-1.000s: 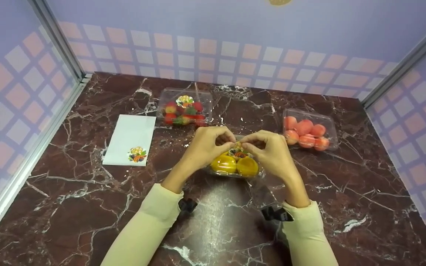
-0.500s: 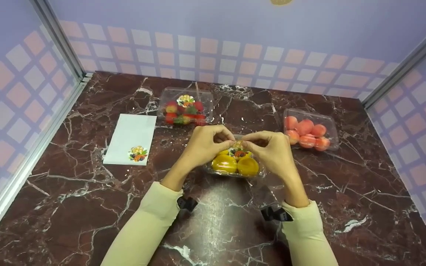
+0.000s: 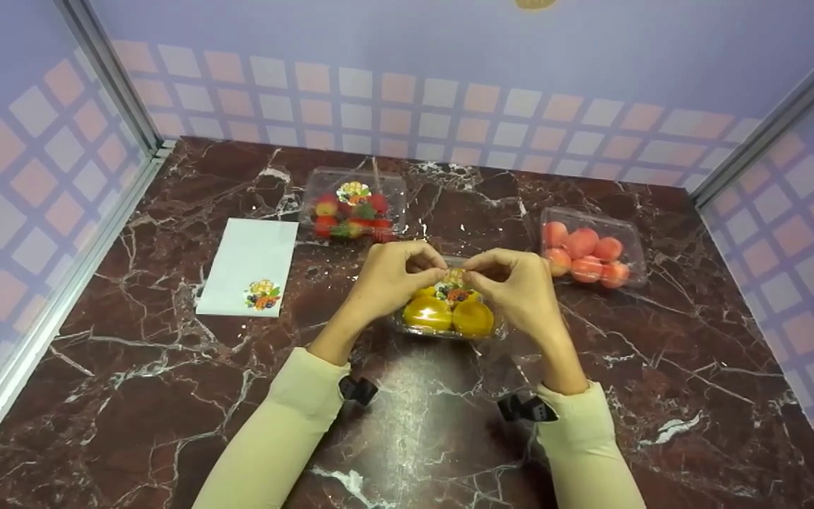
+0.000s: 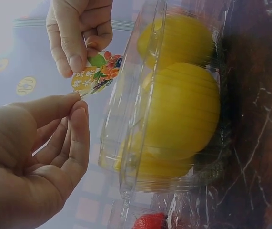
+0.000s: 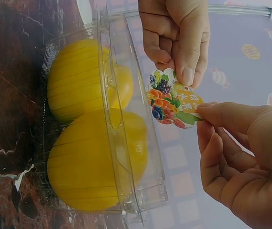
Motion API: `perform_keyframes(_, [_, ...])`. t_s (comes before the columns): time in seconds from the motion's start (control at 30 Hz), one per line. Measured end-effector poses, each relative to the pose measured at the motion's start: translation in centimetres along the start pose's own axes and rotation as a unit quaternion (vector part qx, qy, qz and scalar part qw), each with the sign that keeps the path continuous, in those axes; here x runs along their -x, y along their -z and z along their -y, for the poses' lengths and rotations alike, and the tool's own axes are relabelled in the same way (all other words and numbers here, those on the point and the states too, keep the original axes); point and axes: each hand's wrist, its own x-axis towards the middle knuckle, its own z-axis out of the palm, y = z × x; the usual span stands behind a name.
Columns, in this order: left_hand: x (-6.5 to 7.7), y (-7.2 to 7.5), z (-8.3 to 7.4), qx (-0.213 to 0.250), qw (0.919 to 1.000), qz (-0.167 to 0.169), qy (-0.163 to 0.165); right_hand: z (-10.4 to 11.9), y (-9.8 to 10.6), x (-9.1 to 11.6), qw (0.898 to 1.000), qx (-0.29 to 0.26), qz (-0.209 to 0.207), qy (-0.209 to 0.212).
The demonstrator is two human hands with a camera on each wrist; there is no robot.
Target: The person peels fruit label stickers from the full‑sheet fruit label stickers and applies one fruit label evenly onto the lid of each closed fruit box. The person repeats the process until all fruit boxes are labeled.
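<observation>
Both the left hand (image 3: 397,277), from nine o'clock, and right hand (image 3: 518,286), from three, pinch a fruit-printed sticker (image 5: 172,101) above a clear box (image 5: 127,200) of yellow fruit (image 5: 85,162).

Pale-yellow sleeves (image 3: 283,428), black wrist attachments (image 3: 359,391)

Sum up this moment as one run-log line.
left hand: pinches fruit sticker | right hand: pinches same sticker | sticker: over clear box, yellow fruit inside | lid contact: unclear

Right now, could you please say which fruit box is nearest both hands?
The yellow-fruit box, below the left hand and right hand; the red-fruit box and pink-fruit box stand farther back.
</observation>
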Motion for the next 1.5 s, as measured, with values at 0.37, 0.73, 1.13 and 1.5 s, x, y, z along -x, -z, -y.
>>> perform_keyframes(0.37, [-0.1,-0.4,0.5,-0.024,0.9994,-0.019,-0.016,-0.6,-0.5,-0.1,1.000,-0.010,0.007,0.001])
perform_keyframes(0.73, [-0.3,-0.9,0.7,-0.055,0.9972,-0.033,-0.037,-0.9,-0.7,-0.2,1.000,0.004,0.003,0.002])
perform_keyframes(1.13, [-0.3,-1.3,0.9,-0.077,0.9953,-0.037,-0.044,-1.3,-1.1,-0.3,1.000,0.006,-0.005,-0.001])
perform_keyframes(1.5, [-0.4,-1.7,1.0,-0.103,0.9926,-0.044,-0.047,-1.8,-1.6,-0.5,1.000,0.021,-0.018,0.002])
